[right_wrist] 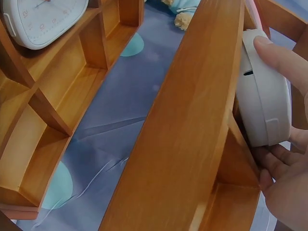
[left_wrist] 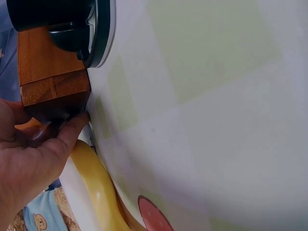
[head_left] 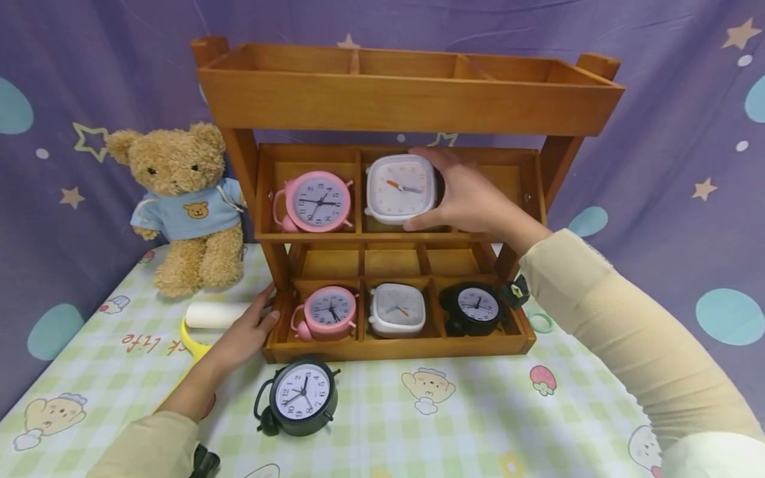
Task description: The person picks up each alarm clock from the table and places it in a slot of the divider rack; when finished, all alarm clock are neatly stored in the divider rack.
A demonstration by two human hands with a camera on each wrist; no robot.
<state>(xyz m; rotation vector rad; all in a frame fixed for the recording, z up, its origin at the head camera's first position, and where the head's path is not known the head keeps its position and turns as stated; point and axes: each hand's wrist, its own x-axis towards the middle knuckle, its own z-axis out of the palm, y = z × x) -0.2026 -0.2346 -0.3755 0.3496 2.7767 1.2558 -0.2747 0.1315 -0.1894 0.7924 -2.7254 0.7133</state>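
Note:
In the head view my right hand [head_left: 457,192] grips a white alarm clock [head_left: 400,189] by its right side, thumb below and fingers above. That clock sits at the middle compartment of the shelf's middle tier, and the right wrist view shows its white casing [right_wrist: 264,94] between thumb and fingers. A pink alarm clock [head_left: 318,201] stands in the compartment to its left. My left hand [head_left: 245,335] rests against the lower left end of the wooden shelf [head_left: 400,348]; in the left wrist view its fingers [left_wrist: 72,130] touch the wood's corner. A black alarm clock [head_left: 303,397] lies on the tablecloth in front.
The bottom tier holds another pink clock [head_left: 330,310], another white clock [head_left: 397,310] and another black clock [head_left: 477,305]. A teddy bear [head_left: 191,212] sits at the left, behind a white roller [head_left: 215,315] with a yellow handle. A green ring [head_left: 540,323] lies right of the shelf.

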